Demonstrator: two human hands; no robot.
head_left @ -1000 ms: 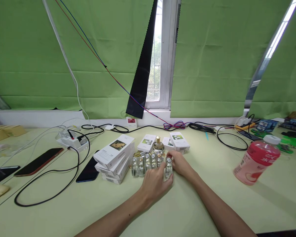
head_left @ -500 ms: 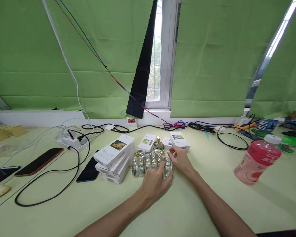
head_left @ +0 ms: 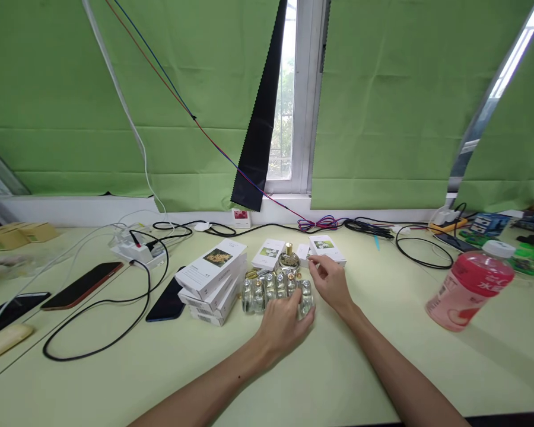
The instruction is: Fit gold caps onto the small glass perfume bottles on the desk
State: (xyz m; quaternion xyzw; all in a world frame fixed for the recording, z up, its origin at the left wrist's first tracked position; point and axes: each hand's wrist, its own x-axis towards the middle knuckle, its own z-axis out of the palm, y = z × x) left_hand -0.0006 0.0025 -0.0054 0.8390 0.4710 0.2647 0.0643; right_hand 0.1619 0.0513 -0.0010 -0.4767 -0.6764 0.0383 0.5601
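The bottles [head_left: 269, 289] stand in a close row on the table [head_left: 374, 367], small, clear and metal-topped, in front of the person. The left hand [head_left: 285, 320] lies across the front of the row's right part, thumb and forefinger closed about the end bottle [head_left: 306, 290]. The right hand [head_left: 333, 284] is just beyond that end, fingers curled and tips drawn narrow (whether they pinch anything small, I cannot tell).

Directly behind the row stands a round bottle [head_left: 289, 259] with a gold neck. A flat box [head_left: 268, 255] lies to its left, and another box [head_left: 324, 245] lies to its right, just past the right fingertips. Left of the row, white boxes are piled in an uneven stack [head_left: 211, 276] (the top one bears a yellow flower picture). A dark phone [head_left: 167, 299] lies beside the stack, and a red-edged phone [head_left: 82, 286] farther left, with a power strip [head_left: 140, 252] behind them. Well to the right stands a pink drink [head_left: 469, 290]. Green blinds [head_left: 382, 107] flank the narrow window [head_left: 282, 124] at the back.
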